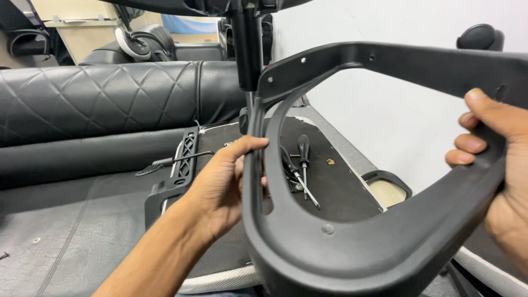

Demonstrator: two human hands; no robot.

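We hold the black plastic armrest frame [352,242] up close with both hands. Right hand [503,165] is wrapped around the frame's right limb, fingers clenched on it. Left hand [223,181] pinches the frame's left edge between thumb and fingers. Behind the frame's opening, two screwdrivers [301,165] lie on the upturned seat base [341,187]. Left of the frame sits a black slotted bracket [186,157]; beyond it, a quilted black cushion [99,99].
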